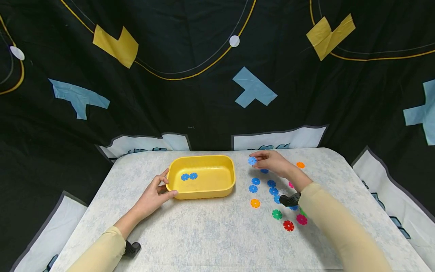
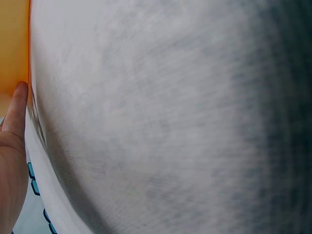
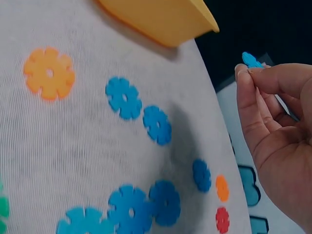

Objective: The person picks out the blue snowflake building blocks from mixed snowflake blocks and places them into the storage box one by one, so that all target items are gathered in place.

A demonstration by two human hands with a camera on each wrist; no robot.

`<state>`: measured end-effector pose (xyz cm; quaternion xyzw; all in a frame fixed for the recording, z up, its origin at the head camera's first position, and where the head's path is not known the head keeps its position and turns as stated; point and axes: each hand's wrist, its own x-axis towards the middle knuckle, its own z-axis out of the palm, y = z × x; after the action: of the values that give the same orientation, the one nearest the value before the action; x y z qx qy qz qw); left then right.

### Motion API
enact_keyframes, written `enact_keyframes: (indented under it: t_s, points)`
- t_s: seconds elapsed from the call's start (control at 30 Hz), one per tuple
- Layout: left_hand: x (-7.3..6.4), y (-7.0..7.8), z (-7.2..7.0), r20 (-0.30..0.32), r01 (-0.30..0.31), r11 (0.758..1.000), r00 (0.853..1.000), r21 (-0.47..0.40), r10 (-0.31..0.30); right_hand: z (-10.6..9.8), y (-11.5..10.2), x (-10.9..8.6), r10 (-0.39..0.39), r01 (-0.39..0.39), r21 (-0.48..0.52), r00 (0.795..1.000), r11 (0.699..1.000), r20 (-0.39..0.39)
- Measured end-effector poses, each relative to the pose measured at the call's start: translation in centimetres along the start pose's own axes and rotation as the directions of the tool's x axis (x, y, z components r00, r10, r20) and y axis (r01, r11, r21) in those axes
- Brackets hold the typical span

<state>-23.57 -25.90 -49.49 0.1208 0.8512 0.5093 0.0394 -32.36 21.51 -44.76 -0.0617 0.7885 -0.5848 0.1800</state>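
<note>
the blue disc (image 1: 252, 161), edge-pinched by the right hand (image 1: 273, 162) between two and three o'clock from the yellow tray (image 1: 207, 186), could slip if that slight grip loosens, while the left hand (image 1: 151, 197), gripping the tray around eight o'clock, might tilt it by pressing.

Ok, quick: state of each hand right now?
Left hand: holding the yellow tub at its left end.
Right hand: closed, pinching a blue notched disc.

Your pale, mottled tabletop (image 1: 204, 234) spreads beneath your left hand (image 1: 153, 196). Beyond your right hand (image 1: 274, 163), you face a black cloth backdrop (image 1: 190, 109) bearing blue and yellow patches (image 1: 255, 87).
</note>
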Motion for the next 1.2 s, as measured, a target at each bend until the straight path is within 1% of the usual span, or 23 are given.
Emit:
enact_keyframes:
  t_s: [0.13, 0.33, 0.6, 0.77, 1.0, 1.2]
  points:
    - [0.0, 0.1, 0.0, -0.002, -0.003, 1.000, 1.000, -0.002, 0.003, 0.9, -0.8, 0.4, -0.010, 0.010, -0.004, 1.000, 1.000, 0.021]
    - [0.0, 0.1, 0.0, 0.000, 0.005, 1.000, 1.000, -0.007, -0.005, 2.2, -2.0, 1.1, -0.016, 0.015, 0.020, 0.999, 1.000, 0.046]
    - [0.2, -0.1, 0.0, 0.002, -0.012, 0.999, 1.000, -0.035, 0.013, 4.2, -3.7, 2.0, -0.001, -0.001, 0.024, 0.998, 1.000, 0.064]
    - [0.2, -0.2, 0.0, 0.001, -0.008, 0.999, 1.000, -0.031, 0.008, 5.6, -4.7, 2.6, 0.004, -0.006, 0.023, 0.997, 1.000, 0.079]
    - [0.0, -0.1, 0.0, 0.003, 0.002, 1.000, 1.000, -0.017, -0.002, 7.4, -5.8, 3.2, -0.024, 0.021, 0.024, 0.992, 0.999, 0.127]
    - [0.0, -0.1, 0.0, 0.002, 0.001, 1.000, 1.000, -0.012, -0.001, 8.8, -6.0, 4.3, -0.045, 0.038, 0.048, 0.986, 0.998, 0.161]
